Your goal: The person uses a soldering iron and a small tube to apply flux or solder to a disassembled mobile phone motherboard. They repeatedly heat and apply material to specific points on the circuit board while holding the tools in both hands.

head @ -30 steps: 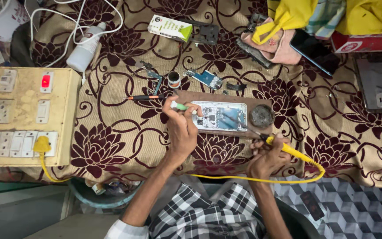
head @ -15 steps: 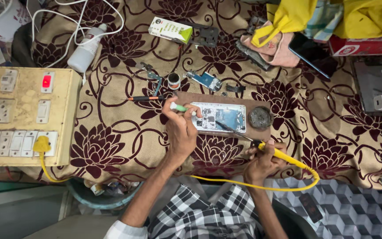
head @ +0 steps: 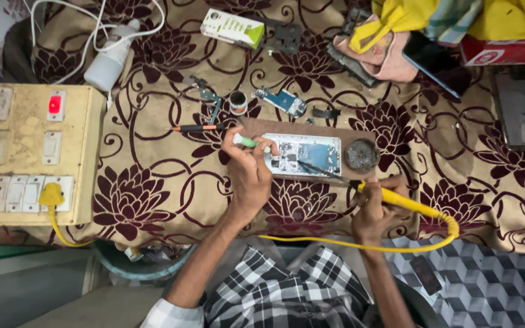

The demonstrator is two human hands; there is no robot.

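My left hand (head: pixel 249 173) sits at the left end of the opened phone (head: pixel 302 154), fingers pinched shut on a thin green-tipped tool (head: pixel 244 141), fingertips touching the phone's left edge. My right hand (head: pixel 375 206) is clamped around the yellow soldering iron (head: pixel 396 199), whose dark tip reaches up-left onto the phone's board, near the middle. The phone lies flat on a brown work board (head: pixel 335 130), between both hands, just above the fingers. A round tin (head: pixel 361 154) sits just right of the phone. An orange-handled screwdriver (head: pixel 199 128) lies left of the board. The switchboard (head: pixel 28 155) is far left, on the flowered cloth (head: pixel 153 182).
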